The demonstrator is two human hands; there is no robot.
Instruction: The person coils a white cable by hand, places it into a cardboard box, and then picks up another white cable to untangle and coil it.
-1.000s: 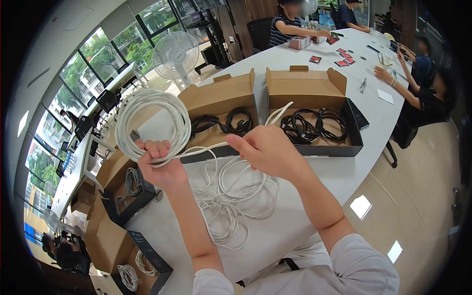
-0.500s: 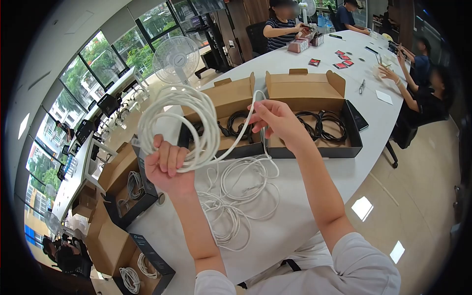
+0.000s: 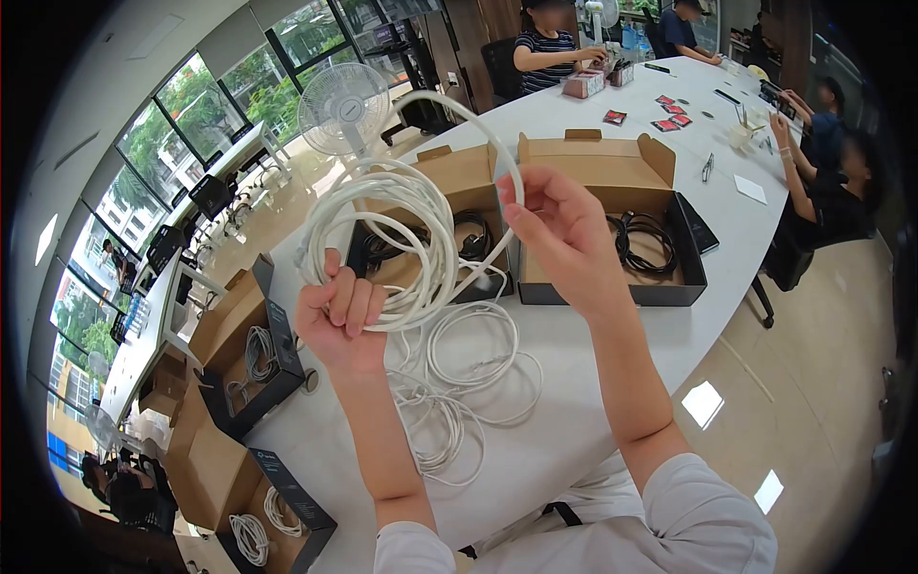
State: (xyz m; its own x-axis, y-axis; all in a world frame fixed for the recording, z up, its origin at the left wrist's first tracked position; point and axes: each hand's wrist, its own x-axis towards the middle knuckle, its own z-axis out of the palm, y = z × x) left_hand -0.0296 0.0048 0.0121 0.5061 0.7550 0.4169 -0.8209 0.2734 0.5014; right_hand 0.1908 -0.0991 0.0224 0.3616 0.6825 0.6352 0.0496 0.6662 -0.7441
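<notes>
A coil of white cable [image 3: 435, 244] is held up over the table, and my left hand [image 3: 342, 316] is closed round its lower left side. My right hand [image 3: 559, 225] pinches a loose length of the same cable, which arches up and over from the coil. More loops of white cable [image 3: 449, 421] lie loosely on the table below. Behind my hands stand two open cardboard boxes. Black cables [image 3: 473, 239] lie in the left box [image 3: 459, 163], partly hidden by the coil, and another black cable [image 3: 641, 244] lies coiled in the right box [image 3: 593, 158].
To the left, an open box [image 3: 229, 330] holds grey cable, and a nearer box [image 3: 215, 469] holds white coils. Red packets [image 3: 665, 124], tweezers [image 3: 708, 168] and a white card [image 3: 749, 188] lie farther along the table [image 3: 612, 383]. Several people sit round its far side.
My right hand has moved slightly right and turned, lifting the free length into a high arch. The coil and my left hand have shifted a little to the right.
</notes>
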